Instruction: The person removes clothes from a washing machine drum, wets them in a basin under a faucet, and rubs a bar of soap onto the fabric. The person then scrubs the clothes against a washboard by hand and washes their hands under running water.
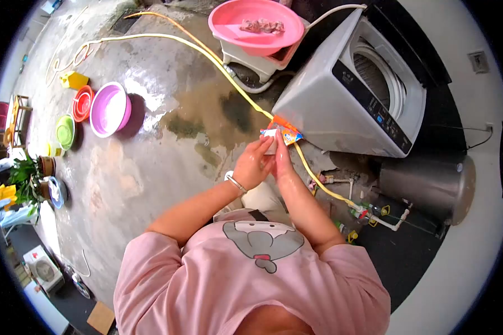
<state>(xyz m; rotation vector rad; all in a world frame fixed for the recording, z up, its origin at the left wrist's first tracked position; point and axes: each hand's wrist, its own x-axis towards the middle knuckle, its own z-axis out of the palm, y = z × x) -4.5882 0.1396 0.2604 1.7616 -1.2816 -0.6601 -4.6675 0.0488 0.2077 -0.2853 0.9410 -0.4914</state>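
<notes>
In front of my body, both hands meet around a small white block (271, 138), which looks like a bar of soap. My left hand (251, 164), with a silver bangle at the wrist, has its fingers closed on the near side. Pressed against the other side is my right hand (283, 157), its fingers pointing away from me. An orange, blue and white printed packet (290, 135) shows just beyond the fingertips; whether the hands also hold it I cannot tell. The fingers hide part of the block.
A yellow hose (246, 89) crosses the wet concrete floor beyond my hands. At right stands an open top-loading washing machine (324, 84), above a metal cylinder (419, 181). A pink basin (221, 23) holds something lumpy. A purple basin (127, 111) and red basin (76, 106) lie left.
</notes>
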